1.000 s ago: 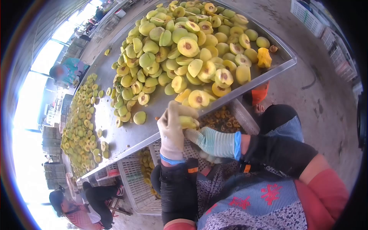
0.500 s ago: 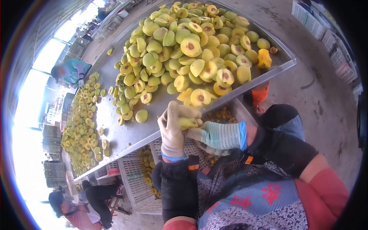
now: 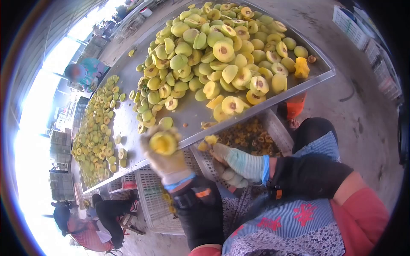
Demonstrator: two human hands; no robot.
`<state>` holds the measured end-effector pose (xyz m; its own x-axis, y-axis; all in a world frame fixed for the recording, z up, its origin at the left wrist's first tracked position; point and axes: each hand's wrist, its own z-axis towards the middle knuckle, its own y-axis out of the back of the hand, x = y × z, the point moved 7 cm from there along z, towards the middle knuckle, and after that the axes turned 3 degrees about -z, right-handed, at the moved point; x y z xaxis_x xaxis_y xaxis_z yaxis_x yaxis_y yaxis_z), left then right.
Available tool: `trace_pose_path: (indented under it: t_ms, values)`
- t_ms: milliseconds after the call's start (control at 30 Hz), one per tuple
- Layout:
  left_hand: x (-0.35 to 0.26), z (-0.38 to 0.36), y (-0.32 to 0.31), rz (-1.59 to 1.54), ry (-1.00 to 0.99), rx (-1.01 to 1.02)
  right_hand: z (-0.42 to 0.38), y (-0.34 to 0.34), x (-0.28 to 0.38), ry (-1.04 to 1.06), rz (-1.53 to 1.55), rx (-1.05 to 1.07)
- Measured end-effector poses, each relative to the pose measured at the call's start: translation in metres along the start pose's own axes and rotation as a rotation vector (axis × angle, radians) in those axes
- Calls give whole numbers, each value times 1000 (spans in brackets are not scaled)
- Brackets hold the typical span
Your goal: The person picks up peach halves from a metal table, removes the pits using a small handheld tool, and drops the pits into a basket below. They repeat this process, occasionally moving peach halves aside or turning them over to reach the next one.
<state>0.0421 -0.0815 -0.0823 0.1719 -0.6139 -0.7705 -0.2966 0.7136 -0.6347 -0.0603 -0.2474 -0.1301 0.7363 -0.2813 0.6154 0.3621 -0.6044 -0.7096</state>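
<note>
My left hand [image 3: 164, 155], in a pale glove blurred by motion, holds a hollowed yellow peach half [image 3: 163, 143] beside the metal table's [image 3: 194, 139] front edge. Closed fingers of my right hand [image 3: 239, 165], in a striped glove, are just below that edge. A yellow lump of fruit [image 3: 207, 143] is at its fingertips; whatever the fist grips is hidden. Green-yellow peach halves [image 3: 222, 51], some with brown pits, are heaped on the table. Beneath my right hand, a crate [image 3: 273, 132] holds brown-yellow pits and scraps [image 3: 252, 136].
Another heap of peach halves [image 3: 96, 136] lies on the table's left. A white crate [image 3: 158, 200] containing fruit halves stands below the left front edge. A person [image 3: 87, 72] is at the far side; another person [image 3: 96, 222] sits at lower left. Stacked crates [image 3: 354, 27] stand at right.
My hands have parted. The left has swung left with the peach half, its hollow now showing. The right stays low, with a yellow lump now visible at its fingertips.
</note>
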Motion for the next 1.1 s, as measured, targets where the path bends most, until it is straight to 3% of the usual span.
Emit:
trace_pose_path:
  t_ms: [33,100,200,300,333,400,433,467,533,633,700,767,833,967,1000,1033,1100]
  values:
    - [-23,4,25,34,-103,-137,2,4,-5,-38,71,8]
    - [-80,-3,67,705,-316,-435,5,6,-12,-112,215,29]
    - [-108,-48,51,867,-450,-535,3,-3,-6,-51,167,28]
    - [-52,-44,34,1062,-483,-31,9,-2,-12,-120,264,80]
    - [-30,-51,14,1064,-437,124,11,-4,-14,-153,313,114]
    - [33,-72,-26,774,-173,230,4,-6,-16,-191,179,18]
    - [46,-84,-50,553,-33,211,3,-7,-16,-207,112,-27]
    - [45,-79,-44,386,15,203,7,2,-21,-248,204,131]
    - [44,-57,-25,49,106,193,-1,1,-10,-187,191,41]
    - [8,4,4,723,-137,247,-7,3,-1,-147,162,-19]
    - [-9,42,7,1160,-113,124,-7,7,1,-127,112,-74]
    - [-2,93,22,1575,-219,112,-5,7,7,-106,75,-102]
    - [25,125,44,1946,-126,171,-3,11,15,-57,27,-122]
    - [39,129,42,1953,-122,256,1,26,32,104,-137,-196]
    - [34,119,32,1939,-214,235,0,27,40,151,-202,-224]
    - [33,112,33,1574,-53,174,0,27,48,200,-271,-251]
    - [33,80,9,824,228,62,11,32,66,654,-447,-362]
